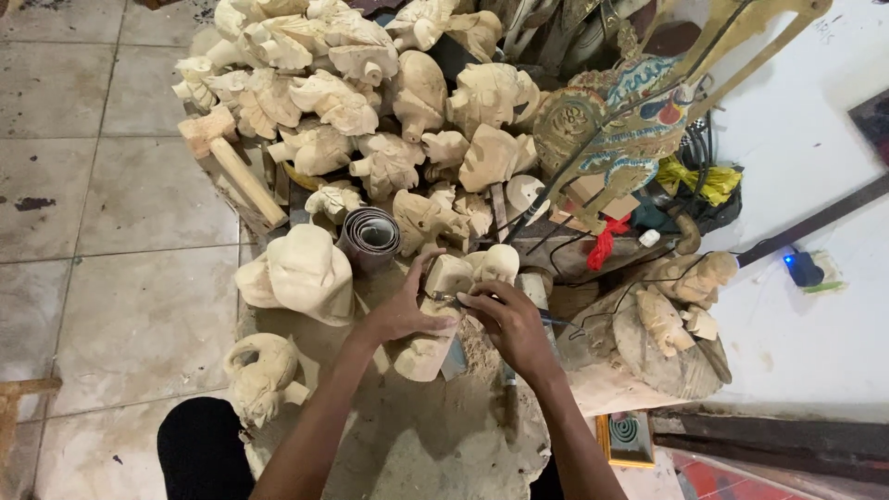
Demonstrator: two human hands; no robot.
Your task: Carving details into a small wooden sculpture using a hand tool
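Hands carving a pale wooden figure at a crowded workbench

Seen from above, both bare arms reach forward over a sawdust-covered work surface. The left hand is wrapped around a pale, unpainted carved wooden figure, thumb raised along its side, holding it upright near the middle of the surface. The right hand is curled shut around a thin metal carving tool, whose tip touches the figure just beside the left thumb.

Just left of the figure sits a large rounded pale wood carving, and nearer the person a smaller carved wooden animal with a curled trunk. A roll of grey sandpaper lies behind the hands. Farther back, a big heap of unfinished pale wood carvings fills the top of the view, with a wooden mallet resting at its left edge.

To the upper right lies a flat painted shadow puppet in gold, blue and red, with yellow cord and red cord near it. A small dark device with a blue light sits on the white floor at right. Near the bottom, right of the forearm, a small yellow-framed rectangular package with a spiral pattern lies flat. Grey floor tiles cover the left side.
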